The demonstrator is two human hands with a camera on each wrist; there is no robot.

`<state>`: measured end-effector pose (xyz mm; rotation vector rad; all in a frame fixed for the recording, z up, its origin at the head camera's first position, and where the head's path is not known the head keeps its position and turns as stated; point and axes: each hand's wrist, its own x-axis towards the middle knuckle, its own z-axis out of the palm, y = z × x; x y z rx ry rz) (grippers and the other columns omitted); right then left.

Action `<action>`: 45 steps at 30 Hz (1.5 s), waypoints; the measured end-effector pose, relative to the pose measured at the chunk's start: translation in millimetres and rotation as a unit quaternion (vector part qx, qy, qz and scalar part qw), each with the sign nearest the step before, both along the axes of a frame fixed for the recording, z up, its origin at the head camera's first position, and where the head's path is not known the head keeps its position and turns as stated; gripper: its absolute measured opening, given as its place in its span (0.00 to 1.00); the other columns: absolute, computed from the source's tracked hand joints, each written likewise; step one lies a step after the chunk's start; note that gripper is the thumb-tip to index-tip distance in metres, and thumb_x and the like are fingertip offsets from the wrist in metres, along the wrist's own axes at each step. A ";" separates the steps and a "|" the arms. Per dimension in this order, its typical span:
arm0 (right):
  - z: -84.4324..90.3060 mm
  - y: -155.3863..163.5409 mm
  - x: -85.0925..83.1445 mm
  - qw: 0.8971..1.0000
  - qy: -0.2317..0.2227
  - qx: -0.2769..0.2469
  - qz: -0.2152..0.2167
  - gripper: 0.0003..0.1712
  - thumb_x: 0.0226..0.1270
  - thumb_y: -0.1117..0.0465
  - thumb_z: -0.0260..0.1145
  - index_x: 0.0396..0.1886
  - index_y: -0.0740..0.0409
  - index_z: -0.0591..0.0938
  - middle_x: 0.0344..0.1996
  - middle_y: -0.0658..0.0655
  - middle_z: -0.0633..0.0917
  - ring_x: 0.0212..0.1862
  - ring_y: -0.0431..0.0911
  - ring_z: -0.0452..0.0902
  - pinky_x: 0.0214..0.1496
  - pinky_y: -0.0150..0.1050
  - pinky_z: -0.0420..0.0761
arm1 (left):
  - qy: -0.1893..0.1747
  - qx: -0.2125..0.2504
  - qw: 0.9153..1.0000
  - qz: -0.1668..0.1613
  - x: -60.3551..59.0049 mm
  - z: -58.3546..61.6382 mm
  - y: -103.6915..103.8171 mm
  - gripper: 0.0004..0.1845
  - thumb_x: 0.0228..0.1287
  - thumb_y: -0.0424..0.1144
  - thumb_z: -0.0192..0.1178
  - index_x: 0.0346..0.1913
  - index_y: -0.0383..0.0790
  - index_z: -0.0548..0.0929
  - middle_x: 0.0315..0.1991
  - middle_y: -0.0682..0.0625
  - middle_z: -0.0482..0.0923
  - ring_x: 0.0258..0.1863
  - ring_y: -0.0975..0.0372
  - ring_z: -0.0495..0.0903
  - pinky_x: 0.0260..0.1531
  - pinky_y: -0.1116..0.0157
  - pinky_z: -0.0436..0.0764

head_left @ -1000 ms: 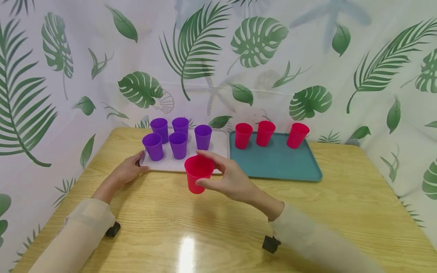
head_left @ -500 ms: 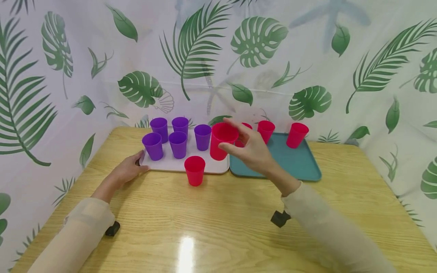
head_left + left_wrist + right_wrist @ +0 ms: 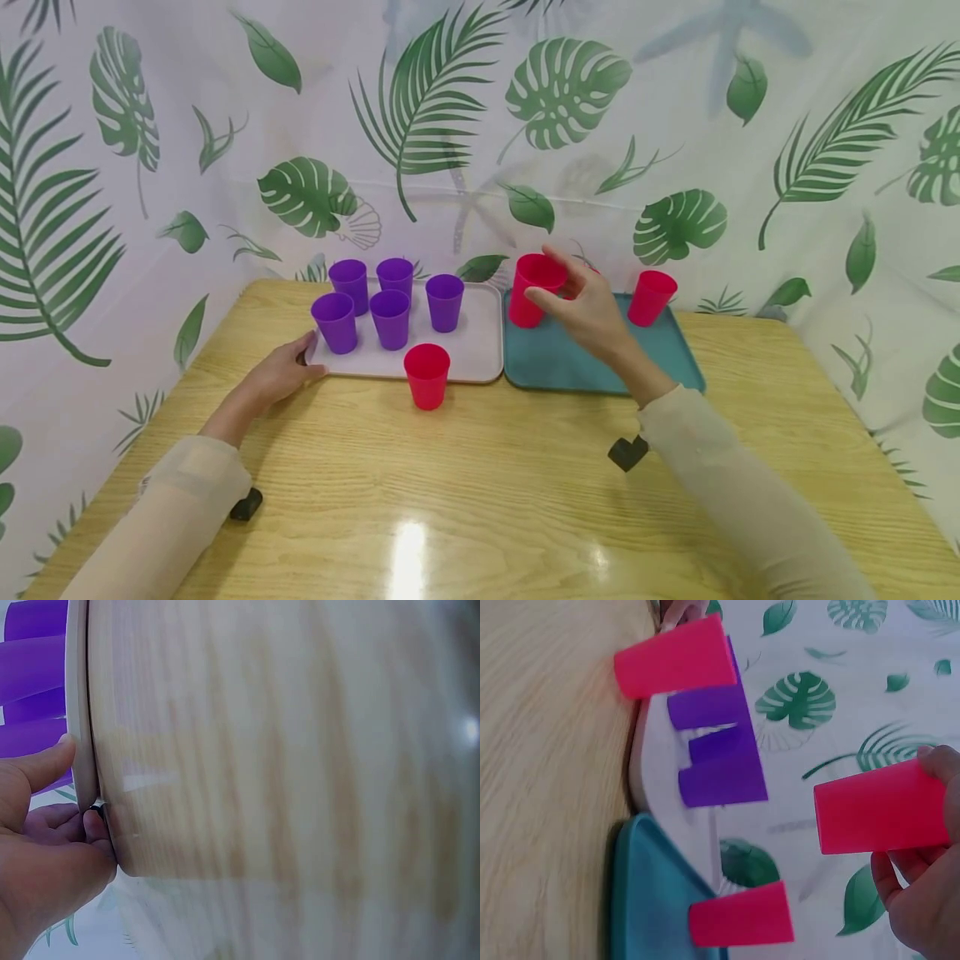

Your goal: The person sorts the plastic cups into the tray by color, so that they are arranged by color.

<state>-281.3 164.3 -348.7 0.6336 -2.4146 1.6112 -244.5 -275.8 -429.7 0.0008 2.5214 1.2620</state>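
Note:
My right hand (image 3: 592, 308) holds a red plastic cup (image 3: 877, 814) by its sides, thumb and fingers around it. In the head view this cup overlaps the teal tray's (image 3: 600, 367) back left part and hides red cups behind it. In the right wrist view it is raised above a red cup (image 3: 742, 915) standing on that tray. My left hand (image 3: 281, 371) grips the front left corner of the white tray (image 3: 472, 358); the left wrist view shows the thumb (image 3: 52, 761) at its rim and fingers curled beneath. Several purple cups (image 3: 392, 321) stand upright on it.
One red cup (image 3: 427, 379) stands at the white tray's front edge. Another red cup (image 3: 651, 298) is at the teal tray's back right. Both trays sit side by side on a wooden table (image 3: 450, 500), before a leaf-print cloth (image 3: 465, 125).
My right hand has carried its red cup from the front of the white tray up and rightward over the teal tray, revealing the red cup at the front. The left hand has stayed put.

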 end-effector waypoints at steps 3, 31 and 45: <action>-8.0 6.7 -6.9 0.999 -0.016 0.015 -0.023 0.42 0.70 0.56 0.73 0.80 0.52 0.67 0.61 0.60 0.80 0.49 0.50 0.79 0.44 0.28 0.84 | 0.002 0.000 1.000 -0.001 -0.1 -0.3 -0.6 0.43 0.79 0.38 0.55 0.81 0.29 0.38 0.82 0.31 0.36 0.80 0.37 0.36 0.78 0.41 0.41; -76.7 21.4 -29.9 0.994 -0.045 0.005 -0.104 0.42 0.67 0.49 0.75 0.76 0.56 0.70 0.47 0.61 0.83 0.41 0.50 0.76 0.38 0.26 0.81 | 0.008 0.006 1.000 -0.005 0.8 0.7 -1.7 0.43 0.79 0.38 0.55 0.81 0.29 0.38 0.82 0.31 0.36 0.80 0.38 0.37 0.78 0.42 0.42; -87.8 16.7 -20.0 0.993 -0.075 0.034 -0.086 0.41 0.67 0.52 0.76 0.75 0.60 0.71 0.51 0.63 0.84 0.47 0.53 0.80 0.42 0.27 0.83 | 0.001 0.014 1.000 -0.004 0.6 0.6 -1.1 0.43 0.80 0.37 0.55 0.81 0.28 0.37 0.81 0.31 0.35 0.80 0.38 0.36 0.78 0.42 0.42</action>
